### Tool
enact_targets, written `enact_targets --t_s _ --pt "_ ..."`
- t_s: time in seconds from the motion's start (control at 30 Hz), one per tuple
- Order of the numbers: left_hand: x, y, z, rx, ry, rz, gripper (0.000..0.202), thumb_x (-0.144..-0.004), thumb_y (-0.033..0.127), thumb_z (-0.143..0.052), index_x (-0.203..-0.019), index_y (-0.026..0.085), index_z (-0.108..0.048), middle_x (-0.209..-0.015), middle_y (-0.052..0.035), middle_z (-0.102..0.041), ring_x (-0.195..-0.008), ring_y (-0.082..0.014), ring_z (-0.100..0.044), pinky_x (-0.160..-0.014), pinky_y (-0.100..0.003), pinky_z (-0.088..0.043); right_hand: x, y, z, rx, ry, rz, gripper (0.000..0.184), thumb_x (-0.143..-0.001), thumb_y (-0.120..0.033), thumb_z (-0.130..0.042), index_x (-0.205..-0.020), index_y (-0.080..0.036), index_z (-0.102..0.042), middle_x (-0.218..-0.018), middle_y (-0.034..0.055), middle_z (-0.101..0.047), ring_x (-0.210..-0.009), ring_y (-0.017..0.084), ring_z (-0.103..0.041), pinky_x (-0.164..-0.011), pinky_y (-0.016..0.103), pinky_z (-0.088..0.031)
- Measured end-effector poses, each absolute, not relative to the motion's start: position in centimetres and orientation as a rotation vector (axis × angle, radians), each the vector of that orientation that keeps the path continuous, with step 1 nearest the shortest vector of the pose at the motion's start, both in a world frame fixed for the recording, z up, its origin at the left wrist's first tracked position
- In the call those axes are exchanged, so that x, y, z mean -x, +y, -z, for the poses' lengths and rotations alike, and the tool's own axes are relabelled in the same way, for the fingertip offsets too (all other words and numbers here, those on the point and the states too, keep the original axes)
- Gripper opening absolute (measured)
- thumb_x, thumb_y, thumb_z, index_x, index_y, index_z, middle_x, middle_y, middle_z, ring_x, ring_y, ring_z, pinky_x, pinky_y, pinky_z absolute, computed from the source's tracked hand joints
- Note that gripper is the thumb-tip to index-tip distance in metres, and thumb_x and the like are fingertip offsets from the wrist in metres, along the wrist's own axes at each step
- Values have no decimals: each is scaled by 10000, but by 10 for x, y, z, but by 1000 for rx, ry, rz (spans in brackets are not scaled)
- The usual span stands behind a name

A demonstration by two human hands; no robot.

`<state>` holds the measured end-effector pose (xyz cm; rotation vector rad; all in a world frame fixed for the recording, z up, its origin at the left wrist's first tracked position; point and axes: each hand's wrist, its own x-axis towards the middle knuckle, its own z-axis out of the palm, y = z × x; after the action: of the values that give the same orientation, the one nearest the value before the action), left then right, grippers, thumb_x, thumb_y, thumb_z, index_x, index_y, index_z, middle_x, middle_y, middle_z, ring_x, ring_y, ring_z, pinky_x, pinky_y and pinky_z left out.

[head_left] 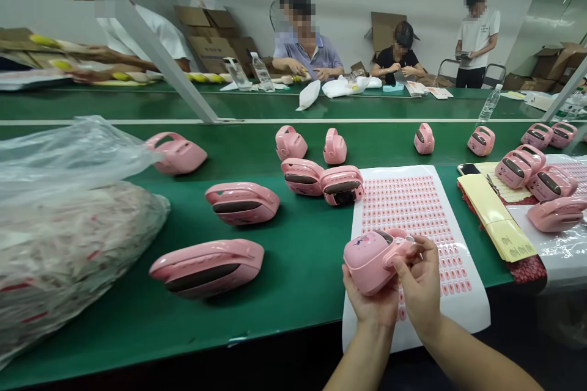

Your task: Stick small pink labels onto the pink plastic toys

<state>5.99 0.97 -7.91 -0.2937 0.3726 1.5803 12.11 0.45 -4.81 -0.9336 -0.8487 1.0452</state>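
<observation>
I hold a pink plastic casing (369, 259) over the near edge of the green table. My left hand (373, 305) cups it from below with its fingers wrapped round the body. My right hand (419, 284) is closed on the casing's handle end, thumb and fingers pinched near the top. Under both hands lies a white sticker sheet (458, 308) covered with rows of small pink stickers.
Several more pink casings (207, 266) lie on the green belt (284, 256), with a cluster at the right (520, 166). A big clear plastic bag (59, 220) fills the left. Yellow paper sheets (498, 217) lie at right. Other people sit and stand across the far table.
</observation>
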Motion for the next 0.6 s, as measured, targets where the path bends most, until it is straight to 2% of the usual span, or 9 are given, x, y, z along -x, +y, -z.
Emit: enact_targets --t_s 0.17,0.3,0.37,0.47,0.53,0.6 --pt "-61 9 75 280 343 -1573 471 -783 438 -497 -1137 148 -612 -937 -122 -676 -762 -237 -651 -648 -315 -535 -117 5 55 978 -975 -857 261 -812 -247 -593 -1013 -232 -427 -803 -18 -556 -662 120 -630 -638 273 -559" --pt "-62 6 69 273 329 -1524 429 -801 409 -450 -1059 135 -656 -895 -137 -690 -763 -254 -663 -705 -354 -541 -119 6 58 969 -1197 -528 164 -849 -173 -533 -980 -242 -462 -793 -13 -533 -676 128 -595 -630 277 -537" --pt "-61 5 70 259 271 -1500 452 -796 400 -458 -1099 120 -643 -899 -149 -693 -799 -268 -665 -745 -362 -539 -124 7 59 918 -1333 -292 220 -852 -118 -517 -1022 -252 -481 -806 3 -552 -695 147 -583 -611 288 -526" --pt "-58 3 76 255 173 -1458 480 -793 341 -498 -1200 102 -584 -923 -149 -690 -812 -243 -666 -773 -325 -535 -136 12 60 765 -1542 29 442 -839 -33 -498 -1215 -255 -433 -854 29 -606 -739 169 -603 -621 312 -524" --pt "-56 3 80 263 148 -1449 481 -799 313 -512 -1237 117 -556 -977 -149 -681 -843 -244 -665 -780 -335 -537 -145 17 59 723 -1637 138 548 -836 -20 -490 -1320 -241 -358 -920 53 -631 -805 186 -627 -674 347 -528" --pt "-55 3 79 278 163 -1475 446 -820 300 -498 -1237 154 -557 -1020 -139 -675 -874 -255 -664 -765 -363 -547 -150 20 57 801 -1637 117 554 -851 -74 -493 -1355 -228 -322 -1042 96 -618 -943 223 -619 -757 406 -527"
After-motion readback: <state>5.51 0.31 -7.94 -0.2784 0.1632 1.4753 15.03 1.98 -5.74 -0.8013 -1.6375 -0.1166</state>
